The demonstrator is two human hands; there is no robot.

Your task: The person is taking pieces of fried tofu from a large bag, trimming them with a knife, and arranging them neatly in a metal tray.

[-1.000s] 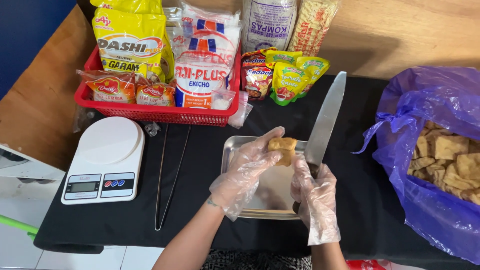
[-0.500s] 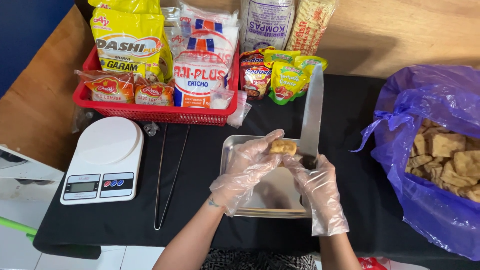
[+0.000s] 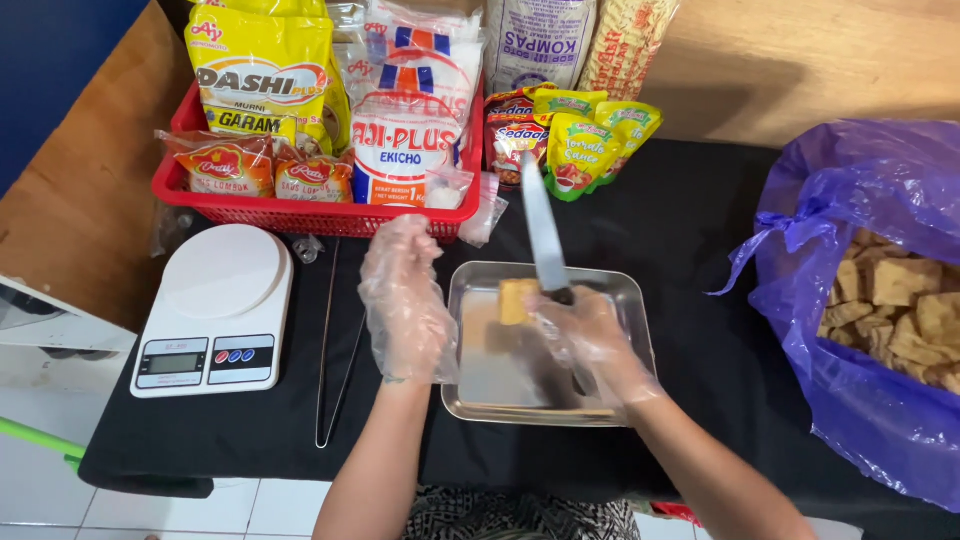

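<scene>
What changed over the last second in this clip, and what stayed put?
The left hand let go of the tan fried block and lifted away, open, left of the metal tray. The block now rests in the tray. The right hand kept the long steel knife, swinging its blade leftward. The white scale and red basket stayed put.

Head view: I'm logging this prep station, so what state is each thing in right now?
Left hand: gloved, open, flat beside the tray, holding nothing.
Right hand: gloved, grip shut on the knife.
Knife: blade raised, pointing away.
Tofu piece: lying in the tray, untouched.
Tray: flat on the table.
Scale: platform bare.
Tongs: lying unused.
Purple bag: open, tofu inside.
Red basket: full of packets.
</scene>
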